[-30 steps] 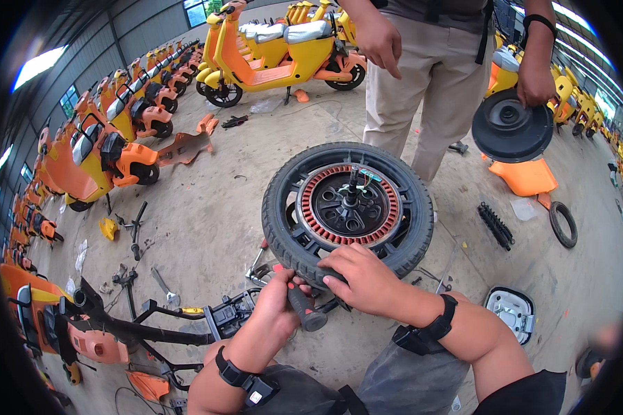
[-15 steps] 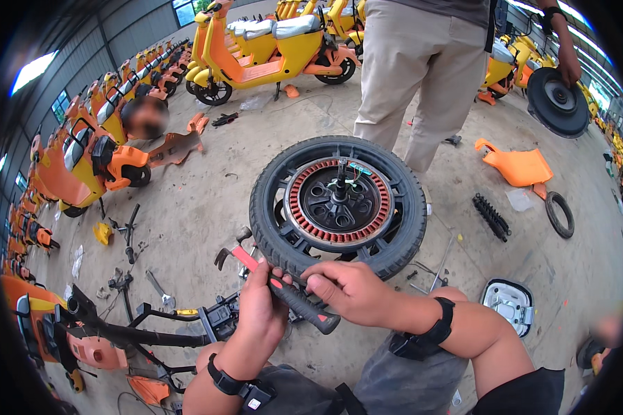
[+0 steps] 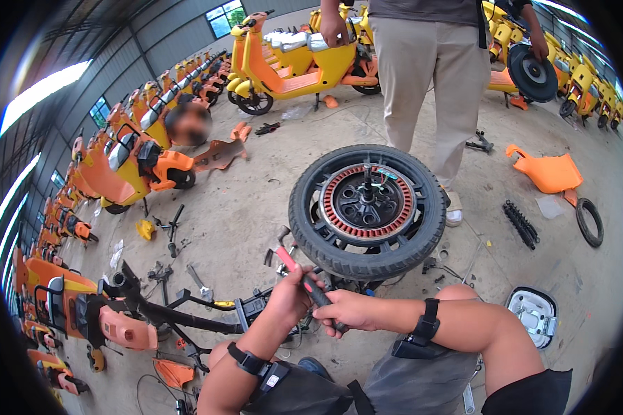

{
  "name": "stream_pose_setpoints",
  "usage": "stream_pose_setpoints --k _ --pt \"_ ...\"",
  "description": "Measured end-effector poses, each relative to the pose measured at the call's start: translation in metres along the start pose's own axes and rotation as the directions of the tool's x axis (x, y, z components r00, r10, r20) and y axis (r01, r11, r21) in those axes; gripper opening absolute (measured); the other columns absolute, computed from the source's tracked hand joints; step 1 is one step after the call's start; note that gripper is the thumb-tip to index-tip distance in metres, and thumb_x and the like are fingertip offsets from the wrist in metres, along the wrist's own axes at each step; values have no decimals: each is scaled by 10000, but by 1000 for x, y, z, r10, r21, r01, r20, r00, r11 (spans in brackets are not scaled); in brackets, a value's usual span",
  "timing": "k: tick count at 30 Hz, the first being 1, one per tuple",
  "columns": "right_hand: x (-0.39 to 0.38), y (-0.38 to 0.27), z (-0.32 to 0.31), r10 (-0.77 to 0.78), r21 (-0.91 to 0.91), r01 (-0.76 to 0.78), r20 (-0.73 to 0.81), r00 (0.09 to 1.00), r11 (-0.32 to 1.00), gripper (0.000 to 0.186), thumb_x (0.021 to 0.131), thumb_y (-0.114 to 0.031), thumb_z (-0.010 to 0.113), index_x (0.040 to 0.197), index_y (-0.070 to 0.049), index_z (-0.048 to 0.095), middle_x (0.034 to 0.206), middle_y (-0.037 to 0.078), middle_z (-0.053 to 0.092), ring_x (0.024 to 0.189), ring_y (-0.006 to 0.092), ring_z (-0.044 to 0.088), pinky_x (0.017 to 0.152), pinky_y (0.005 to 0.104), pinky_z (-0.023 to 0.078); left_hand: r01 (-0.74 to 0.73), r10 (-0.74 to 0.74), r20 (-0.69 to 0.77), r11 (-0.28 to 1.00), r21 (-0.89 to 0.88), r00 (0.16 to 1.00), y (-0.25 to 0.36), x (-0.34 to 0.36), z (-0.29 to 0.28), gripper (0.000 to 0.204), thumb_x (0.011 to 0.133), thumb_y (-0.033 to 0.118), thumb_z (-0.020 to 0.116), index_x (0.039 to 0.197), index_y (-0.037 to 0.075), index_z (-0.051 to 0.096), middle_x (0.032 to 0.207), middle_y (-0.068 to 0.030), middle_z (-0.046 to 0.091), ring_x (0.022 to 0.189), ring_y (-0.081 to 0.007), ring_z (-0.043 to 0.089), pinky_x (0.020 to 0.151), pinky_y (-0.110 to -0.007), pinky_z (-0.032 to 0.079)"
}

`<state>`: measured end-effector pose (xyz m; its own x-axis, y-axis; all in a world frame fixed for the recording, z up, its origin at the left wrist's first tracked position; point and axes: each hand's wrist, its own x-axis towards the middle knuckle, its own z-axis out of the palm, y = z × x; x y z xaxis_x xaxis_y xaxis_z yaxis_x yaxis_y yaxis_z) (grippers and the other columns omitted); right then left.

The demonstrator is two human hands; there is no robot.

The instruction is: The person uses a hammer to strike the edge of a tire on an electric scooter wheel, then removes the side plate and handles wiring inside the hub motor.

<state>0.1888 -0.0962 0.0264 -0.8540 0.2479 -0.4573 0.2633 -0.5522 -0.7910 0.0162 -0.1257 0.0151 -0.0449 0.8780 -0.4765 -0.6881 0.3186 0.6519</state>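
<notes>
A wheel (image 3: 318, 238) with a black tyre lies flat in front of me, its hub open on a ring of red copper windings (image 3: 334, 227) round an upright axle (image 3: 368, 185). Just below the tyre, my left hand (image 3: 289, 297) grips a red claw hammer (image 3: 286, 259) with a black handle, high on the handle near the red shaft. My right hand (image 3: 340, 310) is closed round the lower end of the same handle. Under the hammer and wheel lie a black scooter frame (image 3: 211, 317) and small metal parts, partly hidden by my arms.
A person (image 3: 412, 76) stands beyond the wheel, holding a black disc cover (image 3: 529, 72). Scooters (image 3: 280, 76) line the back and left. An orange panel (image 3: 550, 173), shock absorbers (image 3: 519, 223), a loose tyre (image 3: 588, 221), a white lid (image 3: 531, 318) and a wrench (image 3: 199, 283) lie around.
My right hand has moved from the tyre's edge onto the hammer handle, and the hammer came up into view. The person's disc cover rose to the right. The whole view has shifted.
</notes>
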Motion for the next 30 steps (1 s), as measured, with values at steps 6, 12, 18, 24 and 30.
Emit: stream_pose_setpoints --k 6,12,18,24,30 --pt "8 37 11 288 139 -262 -221 932 955 121 894 -73 572 943 37 580 809 108 643 683 198 666 596 307 568 360 -210 -365 838 411 907 -7 -18 3 331 944 257 523 1132 -13 560 1048 -145 600 972 -239 567 912 -412 453" --pt "26 86 19 438 28 -468 -408 801 883 231 919 -144 579 708 -59 543 583 5 524 448 102 482 414 247 371 -264 402 -155 800 539 902 40 -39 15 371 912 219 543 1214 5 541 1073 -99 605 981 -192 555 842 -346 442" --pt "20 150 14 542 124 -545 -416 730 829 251 976 -226 538 765 -97 496 605 -22 477 471 69 436 402 217 358 -430 479 -93 846 317 873 79 -48 5 302 917 187 511 1156 8 551 1028 -102 627 966 -212 606 818 -360 472" --pt "0 113 18 470 190 -431 -422 775 882 206 966 -193 556 801 -74 528 652 -23 506 492 51 440 395 202 360 -465 521 -129 830 307 844 87 -50 -8 271 910 190 521 1113 17 563 978 -75 641 920 -187 616 779 -332 480" --pt "-24 15 51 -493 -276 410 -515 701 870 143 960 -189 565 974 -55 515 635 -10 459 444 81 419 391 266 339 -514 575 -89 782 353 813 90 -67 -7 253 900 185 520 1086 24 582 962 -69 642 894 -176 628 757 -318 482"
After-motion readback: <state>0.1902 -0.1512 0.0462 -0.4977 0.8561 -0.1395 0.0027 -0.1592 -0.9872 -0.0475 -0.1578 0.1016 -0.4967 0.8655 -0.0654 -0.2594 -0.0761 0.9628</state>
